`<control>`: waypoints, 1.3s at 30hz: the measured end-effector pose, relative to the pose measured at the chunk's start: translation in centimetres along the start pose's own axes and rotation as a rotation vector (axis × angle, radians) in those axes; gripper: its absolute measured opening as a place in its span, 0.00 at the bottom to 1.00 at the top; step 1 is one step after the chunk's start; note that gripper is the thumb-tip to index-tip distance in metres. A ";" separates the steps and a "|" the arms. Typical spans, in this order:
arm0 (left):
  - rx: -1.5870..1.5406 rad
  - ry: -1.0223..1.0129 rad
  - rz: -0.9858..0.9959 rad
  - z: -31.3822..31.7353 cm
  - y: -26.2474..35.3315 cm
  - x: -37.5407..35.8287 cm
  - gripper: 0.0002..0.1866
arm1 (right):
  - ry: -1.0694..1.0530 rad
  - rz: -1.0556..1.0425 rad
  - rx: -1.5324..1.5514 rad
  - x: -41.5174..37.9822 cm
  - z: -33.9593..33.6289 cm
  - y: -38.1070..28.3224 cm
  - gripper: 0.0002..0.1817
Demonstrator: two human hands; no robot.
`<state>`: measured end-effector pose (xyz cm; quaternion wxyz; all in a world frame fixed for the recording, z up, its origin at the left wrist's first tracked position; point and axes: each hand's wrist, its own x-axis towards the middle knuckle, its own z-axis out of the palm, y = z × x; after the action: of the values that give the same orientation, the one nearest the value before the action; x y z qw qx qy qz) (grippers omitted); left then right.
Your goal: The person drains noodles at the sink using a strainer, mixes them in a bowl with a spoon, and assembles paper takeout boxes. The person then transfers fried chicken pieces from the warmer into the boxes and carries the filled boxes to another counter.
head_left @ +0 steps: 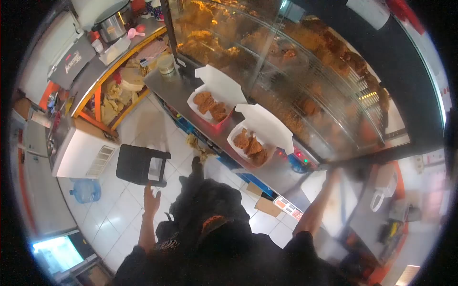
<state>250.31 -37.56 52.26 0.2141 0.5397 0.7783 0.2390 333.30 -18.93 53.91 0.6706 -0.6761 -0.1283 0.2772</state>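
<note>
My left hand (151, 199) hangs over the tiled floor with its fingers apart and nothing in them, overlapping the edge of a black plastic stool (138, 164) in this view. On the right, my right hand (335, 175) reaches to the lower corner of the glass display case, over a white board (329, 200); its fingers are smeared. Two open takeaway boxes stand on the metal counter before me. The farther box (223, 89) and the nearer box (267, 126) both have raised white lids and pieces of fried chicken (250, 147) inside.
The glass display case (267, 62) with fried chicken on racks stands behind the counter (191, 105). A lidded jar (166, 64) sits at the counter's left end. At left are a pot (112, 26), a shelf of crumpled paper and a blue water bottle (86, 190) on the floor.
</note>
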 end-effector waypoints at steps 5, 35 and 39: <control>0.096 0.018 0.165 0.4 9.5 10.9 0.33 | 0.232 -0.214 -0.047 -3.7 -3.9 2.8 0.18; -0.212 -0.581 0.540 8.9 25.3 42.0 0.29 | 0.123 -0.099 -0.904 -33.6 28.6 3.6 0.16; -0.214 -0.659 0.458 8.8 26.1 41.8 0.33 | 0.140 -0.286 -0.798 -34.0 27.6 5.4 0.23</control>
<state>261.18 11.05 57.84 0.4479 0.7212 0.4989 0.1745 289.46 -14.83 56.99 0.3954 -0.8749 -0.2723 0.0635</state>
